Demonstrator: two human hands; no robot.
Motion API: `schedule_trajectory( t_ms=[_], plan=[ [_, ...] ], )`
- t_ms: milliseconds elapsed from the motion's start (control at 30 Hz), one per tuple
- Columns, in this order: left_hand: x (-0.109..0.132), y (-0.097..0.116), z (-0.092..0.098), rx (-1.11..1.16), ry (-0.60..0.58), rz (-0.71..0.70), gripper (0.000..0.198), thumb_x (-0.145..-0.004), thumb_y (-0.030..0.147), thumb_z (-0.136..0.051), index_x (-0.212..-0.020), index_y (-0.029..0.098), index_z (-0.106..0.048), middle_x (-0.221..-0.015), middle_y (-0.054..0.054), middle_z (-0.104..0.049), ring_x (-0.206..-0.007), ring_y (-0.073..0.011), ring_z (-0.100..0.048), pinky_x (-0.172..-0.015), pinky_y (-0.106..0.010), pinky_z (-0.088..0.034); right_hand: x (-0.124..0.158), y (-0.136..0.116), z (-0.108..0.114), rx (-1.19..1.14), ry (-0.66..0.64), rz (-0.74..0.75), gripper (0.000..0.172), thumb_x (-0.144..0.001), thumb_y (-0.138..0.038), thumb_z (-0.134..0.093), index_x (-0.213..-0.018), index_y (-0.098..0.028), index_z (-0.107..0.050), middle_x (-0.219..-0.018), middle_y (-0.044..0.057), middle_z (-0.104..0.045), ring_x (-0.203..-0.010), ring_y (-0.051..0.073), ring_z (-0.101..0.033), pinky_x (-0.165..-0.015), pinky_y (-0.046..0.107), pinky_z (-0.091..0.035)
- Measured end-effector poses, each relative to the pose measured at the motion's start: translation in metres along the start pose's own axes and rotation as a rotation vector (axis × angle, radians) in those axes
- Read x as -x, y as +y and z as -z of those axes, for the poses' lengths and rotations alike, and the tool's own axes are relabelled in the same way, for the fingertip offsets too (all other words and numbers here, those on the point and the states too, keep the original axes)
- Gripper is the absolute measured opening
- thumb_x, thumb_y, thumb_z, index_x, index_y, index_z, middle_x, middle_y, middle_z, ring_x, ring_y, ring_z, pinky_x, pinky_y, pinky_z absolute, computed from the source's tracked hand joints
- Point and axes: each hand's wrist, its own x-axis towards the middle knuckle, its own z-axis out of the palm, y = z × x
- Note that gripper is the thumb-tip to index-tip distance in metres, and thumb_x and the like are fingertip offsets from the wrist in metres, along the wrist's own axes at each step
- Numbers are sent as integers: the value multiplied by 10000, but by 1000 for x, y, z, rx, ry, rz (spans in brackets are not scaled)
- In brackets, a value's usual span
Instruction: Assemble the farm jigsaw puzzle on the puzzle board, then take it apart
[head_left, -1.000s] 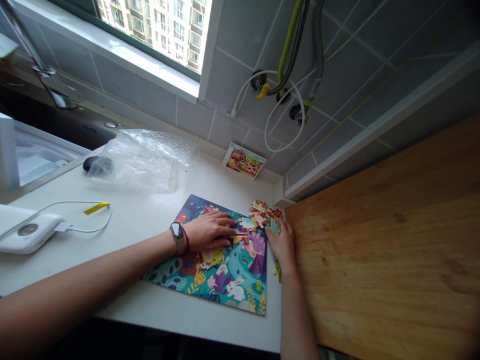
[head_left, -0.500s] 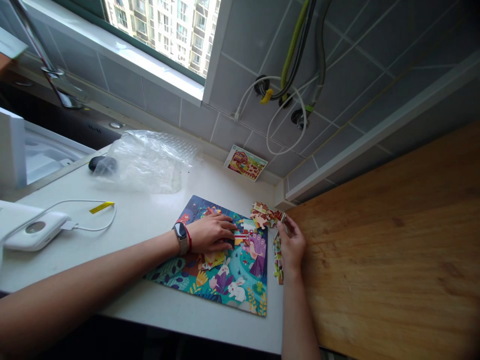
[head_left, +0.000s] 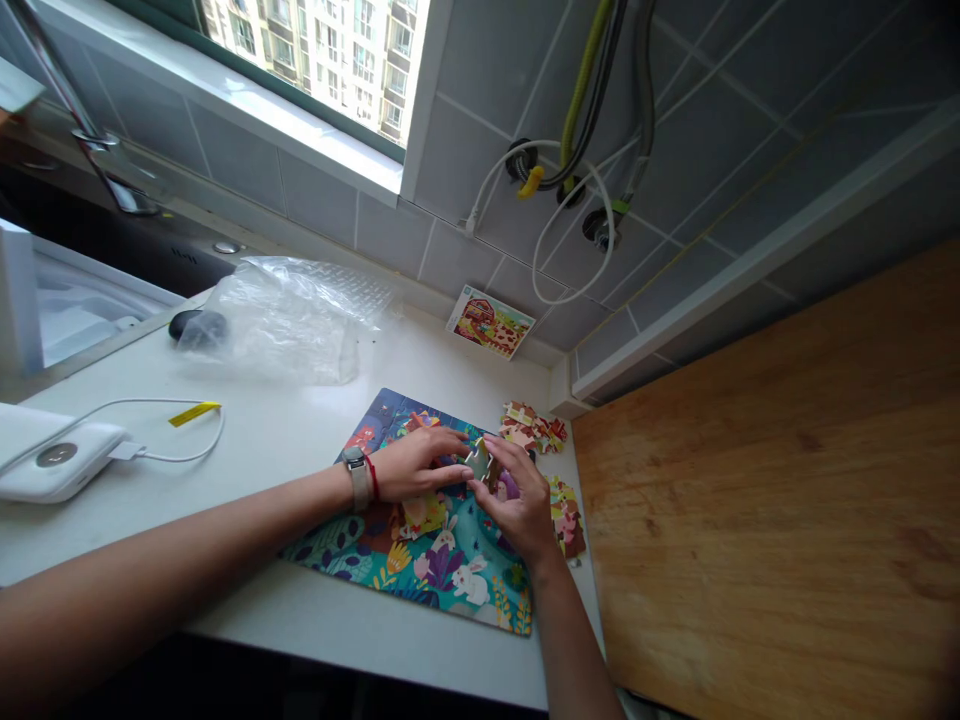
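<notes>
A colourful jigsaw board (head_left: pixel 405 592) with rabbits and plants lies on the white counter, and a few loose pieces rest on top of it. Above its upper right part my right hand (head_left: pixel 519 500) grips a puzzle piece (head_left: pixel 478 461) between thumb and fingers, the piece tilted up. My left hand (head_left: pixel 416 465), wearing a watch, is stretched over the board with fingers apart. Its fingertips reach the piece's left edge; whether they touch it I cannot tell. Loose puzzle pieces (head_left: pixel 529 428) lie beyond the board's right corner, and more pieces (head_left: pixel 568 517) lie beside my right wrist.
A picture card (head_left: pixel 491 322) leans on the tiled wall. Crumpled clear plastic (head_left: pixel 285 325) partly covers a black mouse (head_left: pixel 196 328). At left lie a white power bank (head_left: pixel 71 460) and its cable. A wooden board (head_left: pixel 772 480) borders the counter on the right; a sink is at upper left.
My right hand has moved left from the loose pieces to over the board, bringing a puzzle piece close to my left hand. The pieces at the right edge are now uncovered. My left hand has barely shifted.
</notes>
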Motion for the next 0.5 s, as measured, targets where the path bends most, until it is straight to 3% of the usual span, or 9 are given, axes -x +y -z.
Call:
schedule_trajectory(
  t_ms=[100,167,267,333,400,500],
  plan=[
    [0,5,-3,159,44,121,381,-1056,498,-553,-1047,159,-725,-784,-31,-736,-670,-150,-647,-622,-248,-504,1,-2,-1,13,6,53,550,-919,-218,-780,-1441,-330,-649,-1362,91,-734,-1269,268,-702,-1090,471,-591],
    [-1,6,-6,246,72,187,358,-1046,461,-552,-990,150,-721,-694,-5,-695,-596,-124,-597,-551,-218,-458,2,-2,0,15,13,69,560,-919,-214,-787,-1447,-333,-643,-1372,87,-729,-1278,264,-696,-1095,462,-588],
    [-2,3,-6,353,128,273,336,-1035,420,-541,-999,143,-726,-712,-16,-723,-591,-124,-636,-554,-217,-496,1,0,5,28,55,38,518,-916,-228,-795,-1411,-320,-673,-1369,88,-731,-1278,266,-694,-1107,461,-577],
    [-2,1,-5,343,184,319,338,-1022,402,-546,-1121,139,-735,-717,-16,-732,-561,-126,-646,-541,-224,-504,0,0,7,37,84,-2,457,-914,-259,-799,-1359,-307,-708,-1339,91,-745,-1267,270,-698,-1108,464,-572],
    [-1,1,-1,224,211,322,354,-1009,354,-538,-1220,151,-736,-697,-9,-725,-540,-131,-640,-545,-238,-501,-1,0,8,37,107,-68,384,-900,-303,-812,-1279,-287,-751,-1270,94,-771,-1220,276,-716,-1087,462,-577],
    [1,2,4,-69,139,239,303,-961,256,-523,-1085,190,-791,-742,-37,-752,-628,-171,-681,-634,-289,-522,-1,4,4,-26,123,-283,264,-879,-393,-813,-1096,-242,-803,-1046,84,-814,-990,264,-769,-923,405,-628]
  ],
)
